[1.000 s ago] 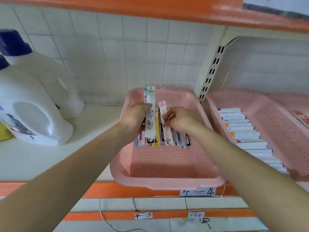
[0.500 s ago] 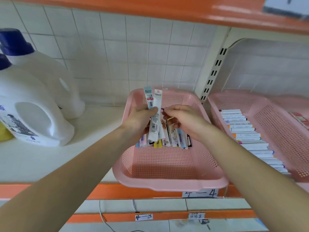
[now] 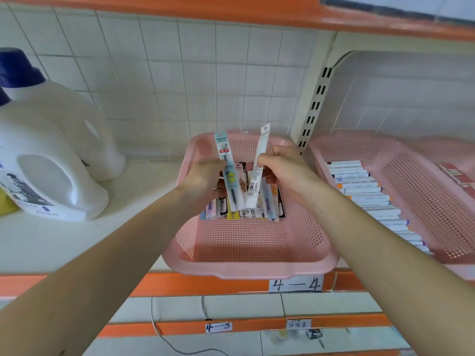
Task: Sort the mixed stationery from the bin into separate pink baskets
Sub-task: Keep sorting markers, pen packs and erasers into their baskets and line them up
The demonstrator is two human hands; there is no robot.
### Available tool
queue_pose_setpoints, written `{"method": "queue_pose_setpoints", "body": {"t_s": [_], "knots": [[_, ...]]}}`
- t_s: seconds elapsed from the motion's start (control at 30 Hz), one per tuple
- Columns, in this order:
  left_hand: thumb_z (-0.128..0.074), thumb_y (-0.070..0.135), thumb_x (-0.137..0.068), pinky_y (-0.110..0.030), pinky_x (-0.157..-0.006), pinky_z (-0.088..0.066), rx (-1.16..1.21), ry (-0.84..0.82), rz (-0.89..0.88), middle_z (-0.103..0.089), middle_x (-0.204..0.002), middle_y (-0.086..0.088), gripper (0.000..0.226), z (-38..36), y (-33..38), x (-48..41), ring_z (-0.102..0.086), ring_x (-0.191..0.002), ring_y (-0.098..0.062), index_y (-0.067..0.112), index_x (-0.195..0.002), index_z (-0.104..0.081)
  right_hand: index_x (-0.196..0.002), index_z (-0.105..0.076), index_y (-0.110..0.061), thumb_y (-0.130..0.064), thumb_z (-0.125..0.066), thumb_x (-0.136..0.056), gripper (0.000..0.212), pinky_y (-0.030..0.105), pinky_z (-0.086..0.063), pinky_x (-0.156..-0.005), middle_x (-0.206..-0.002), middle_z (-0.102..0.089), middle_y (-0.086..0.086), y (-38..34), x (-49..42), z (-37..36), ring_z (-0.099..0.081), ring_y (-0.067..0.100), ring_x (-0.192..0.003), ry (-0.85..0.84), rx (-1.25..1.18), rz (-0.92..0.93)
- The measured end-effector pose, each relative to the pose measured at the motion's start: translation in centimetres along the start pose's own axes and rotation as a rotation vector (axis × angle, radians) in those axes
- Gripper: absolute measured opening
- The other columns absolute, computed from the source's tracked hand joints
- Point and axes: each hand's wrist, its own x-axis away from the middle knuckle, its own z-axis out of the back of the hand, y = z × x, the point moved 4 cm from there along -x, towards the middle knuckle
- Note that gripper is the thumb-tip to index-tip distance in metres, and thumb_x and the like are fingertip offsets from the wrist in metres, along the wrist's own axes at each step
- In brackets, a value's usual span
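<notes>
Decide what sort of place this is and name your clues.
Probably a shop or stockroom: orange-edged shelving with handwritten labels like 4—4, pink baskets of packaged pens, and large detergent bottles standing alongside.

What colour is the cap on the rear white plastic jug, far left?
Dark blue cap; the head view shows it best.

basket [image 3: 244, 269] front open, jugs [image 3: 38, 134] crowding left

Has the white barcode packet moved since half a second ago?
Yes. The white packet passed from the left hand to the right hand, shifting right over the pink basket, its top leaning right.
</notes>
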Motion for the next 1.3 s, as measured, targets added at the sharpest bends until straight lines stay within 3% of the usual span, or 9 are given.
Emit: {"method": "queue_pose_setpoints", "body": {"t_s": [0.17,0.43,0.5,0.6,0.77,0.93,1.07,1.17,1.3], "knots": [[-0.037,0.003,-0.1,-0.041,-0.076,-0.059,-0.033,0.041,-0.047,-0.073,-0.074,-0.003,0.032,0.2,0.6,-0.3,-0.07,-0.078,-0.024,0.021,-0.092,-0.062,-0.063,-0.062,-0.018,-0.012,-0.074,-0.083,0.024,0.022,-0.048,-0.058,-0.076,-0.066,-0.007,-0.1,-0.1,1.0,-0.062,0.005,-0.062,0.035,0.053,0.03],[-0.048,0.001,-0.098,-0.019,-0.05,-0.056,-0.554,0.075,-0.064,-0.068,-0.082,-0.006,0.022,0.5,1.2,-2.3,-0.065,-0.064,-0.013,0.009,-0.086,-0.065,-0.078,-0.072,-0.019,-0.021,-0.08,-0.082,0.009,0.028,-0.055,-0.08,-0.089,-0.072,-0.006,1.0,-1.5,1.3,-0.066,0.009,-0.085,0.026,0.409,0.028],[-0.05,0.0,-0.097,-0.025,-0.06,-0.06,-0.667,0.082,-0.073,-0.069,-0.091,-0.01,0.02,0.8,1.0,-3.1,-0.069,-0.073,-0.018,0.014,-0.088,-0.061,-0.082,-0.07,-0.021,-0.01,-0.074,-0.085,0.012,0.021,-0.051,-0.072,-0.1,-0.069,-0.003,1.2,-1.8,1.3,-0.062,0.01,-0.084,0.031,0.599,0.001],[-0.054,0.001,-0.094,-0.039,-0.08,-0.061,-0.836,0.055,-0.075,-0.067,-0.105,-0.011,0.024,1.0,0.2,-4.3,-0.071,-0.088,-0.024,0.014,-0.114,-0.057,-0.103,-0.07,-0.012,0.004,-0.059,-0.088,0.024,0.021,-0.045,-0.073,-0.113,-0.062,0.003,1.4,-1.8,1.1,-0.057,0.016,-0.093,0.017,0.846,-0.041],[-0.061,0.005,-0.09,-0.023,-0.057,-0.046,-1.086,-0.027,-0.134,-0.057,-0.119,-0.008,0.032,0.5,-0.7,-5.1,-0.064,-0.093,-0.021,0.018,-0.118,-0.055,-0.112,-0.066,-0.007,0.009,-0.053,-0.086,0.033,0.029,-0.053,-0.085,-0.117,-0.06,0.011,2.2,-2.2,0.4,-0.06,0.024,-0.102,-0.008,1.103,-0.069],[-0.06,0.015,-0.095,-0.029,-0.071,-0.037,-1.267,-0.092,-0.248,-0.049,-0.117,-0.012,0.02,-0.3,-1.1,-4.9,-0.05,-0.087,-0.02,0.013,-0.115,-0.055,-0.105,-0.065,-0.006,0.007,-0.051,-0.086,0.026,0.03,-0.051,-0.073,-0.085,-0.052,0.007,2.7,-2.3,-0.2,-0.056,0.025,-0.083,-0.04,1.275,-0.031],[-0.061,0.039,-0.095,-0.033,-0.077,-0.044,-1.385,-0.155,-0.342,-0.055,-0.119,-0.007,0.028,-0.2,-0.2,-3.8,-0.054,-0.097,-0.024,0.02,-0.115,-0.056,-0.112,-0.063,-0.013,-0.009,-0.062,-0.088,0.024,0.034,-0.051,-0.082,-0.107,-0.059,0.006,2.6,-1.8,0.0,-0.057,0.025,-0.096,-0.137,1.264,0.084],[-0.068,0.059,-0.084,-0.041,-0.097,-0.046,-1.63,-0.345,-0.378,-0.049,-0.133,-0.002,0.068,0.1,-0.2,-1.3,-0.051,-0.12,-0.027,0.028,-0.139,-0.044,-0.138,-0.048,-0.027,-0.044,-0.08,-0.076,0.072,0.038,-0.042,-0.101,-0.133,-0.05,-0.004,2.6,-0.1,0.0,-0.045,0.018,-0.122,-0.44,1.271,0.191],[-0.073,0.06,-0.079,-0.044,-0.102,-0.045,-1.827,-0.485,-0.292,-0.034,-0.153,-0.002,0.092,0.5,-1.7,0.1,-0.046,-0.131,-0.03,0.033,-0.152,-0.024,-0.156,-0.015,-0.035,-0.045,-0.086,-0.067,0.114,0.039,-0.025,-0.119,-0.163,-0.012,-0.014,2.9,1.4,0.1,-0.018,0.014,-0.149,-0.621,1.412,0.188]]}}
